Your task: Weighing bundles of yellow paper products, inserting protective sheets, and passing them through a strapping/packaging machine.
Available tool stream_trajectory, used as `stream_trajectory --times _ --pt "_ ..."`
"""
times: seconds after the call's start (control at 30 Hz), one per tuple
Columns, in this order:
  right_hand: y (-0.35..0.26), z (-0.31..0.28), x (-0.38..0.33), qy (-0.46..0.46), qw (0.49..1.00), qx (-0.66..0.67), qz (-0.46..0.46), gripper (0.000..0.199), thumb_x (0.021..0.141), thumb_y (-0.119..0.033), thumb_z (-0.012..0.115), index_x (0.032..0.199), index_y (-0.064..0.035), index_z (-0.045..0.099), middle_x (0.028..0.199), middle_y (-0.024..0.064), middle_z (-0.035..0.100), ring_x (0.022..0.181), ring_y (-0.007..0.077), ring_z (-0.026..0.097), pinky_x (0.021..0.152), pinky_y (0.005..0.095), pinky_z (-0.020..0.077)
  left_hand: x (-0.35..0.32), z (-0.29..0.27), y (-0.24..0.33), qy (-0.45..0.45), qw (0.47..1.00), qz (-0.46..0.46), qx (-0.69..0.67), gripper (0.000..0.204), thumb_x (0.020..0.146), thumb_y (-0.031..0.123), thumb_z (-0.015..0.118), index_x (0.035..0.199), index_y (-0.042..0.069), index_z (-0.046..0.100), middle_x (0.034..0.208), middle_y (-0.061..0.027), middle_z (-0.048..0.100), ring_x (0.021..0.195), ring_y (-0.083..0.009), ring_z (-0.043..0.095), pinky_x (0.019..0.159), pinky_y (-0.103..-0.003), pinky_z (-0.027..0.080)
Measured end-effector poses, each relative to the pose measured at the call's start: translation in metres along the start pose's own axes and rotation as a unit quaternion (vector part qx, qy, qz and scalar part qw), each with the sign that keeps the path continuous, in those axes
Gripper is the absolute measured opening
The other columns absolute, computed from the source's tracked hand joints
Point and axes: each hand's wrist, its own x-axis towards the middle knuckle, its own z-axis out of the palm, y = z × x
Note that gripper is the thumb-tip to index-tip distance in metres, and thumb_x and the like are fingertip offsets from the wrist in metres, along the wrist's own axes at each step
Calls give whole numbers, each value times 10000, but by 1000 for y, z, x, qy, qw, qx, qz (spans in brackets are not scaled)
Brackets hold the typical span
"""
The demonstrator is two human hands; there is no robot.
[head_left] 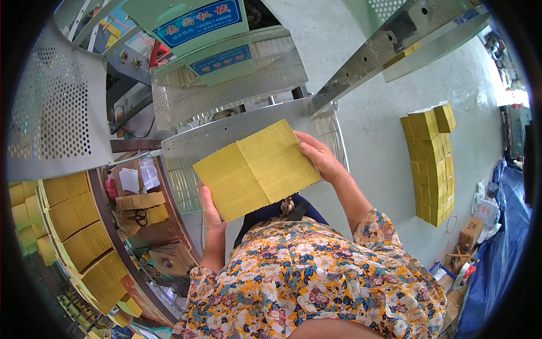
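A grey metal machine table [195, 140] stands ahead; right of it, a tall block of yellow paper bundles [429, 164] sits on the floor. Before the torso, a yellow, rectangular, creased paper piece [254, 169] is held at opposite ends, right hand [323, 159] and left hand [211, 210] both closed on it.

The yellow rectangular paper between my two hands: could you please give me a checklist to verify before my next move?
1. Bare left hand holding the yellow rectangular paper: ok, at its left end.
2. Bare right hand holding it: ok, at its right end.
3. Paper free of crease lines: not ok, one crosses its middle.
4. Paper's underside clean: cannot tell, hidden.
5. Yellow block-shaped paper bundles at right, apart from both hands: ok.
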Motion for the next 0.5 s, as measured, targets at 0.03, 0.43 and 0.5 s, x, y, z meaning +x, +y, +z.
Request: stream_trajectory --times 0.03,0.43,0.5 --pt "0 4 -1 5 1000 3 -6 490 985 -283 539 1399 -27 482 1344 81 557 1237 166 504 1052 304 380 0 0 -1 4 1000 6 8 598 1010 509 383 1421 74 391 1356 -93 494 1242 -227 487 1038 -385 402" --pt "10 23 -10 77 995 55 -23 467 1031 -306 445 1403 -24 475 1366 95 542 1237 179 516 1046 314 402 -3 19 -10 33 999 14 -39 641 1023 556 303 1408 59 428 1353 -77 524 1235 -204 499 1046 -355 396" --pt "7 25 -9 82 993 83 -24 470 1040 -316 422 1404 -23 473 1368 97 540 1239 181 516 1045 315 405 -4 22 -6 25 999 6 -47 644 1022 559 303 1405 58 430 1347 -74 527 1231 -200 501 1041 -353 398"
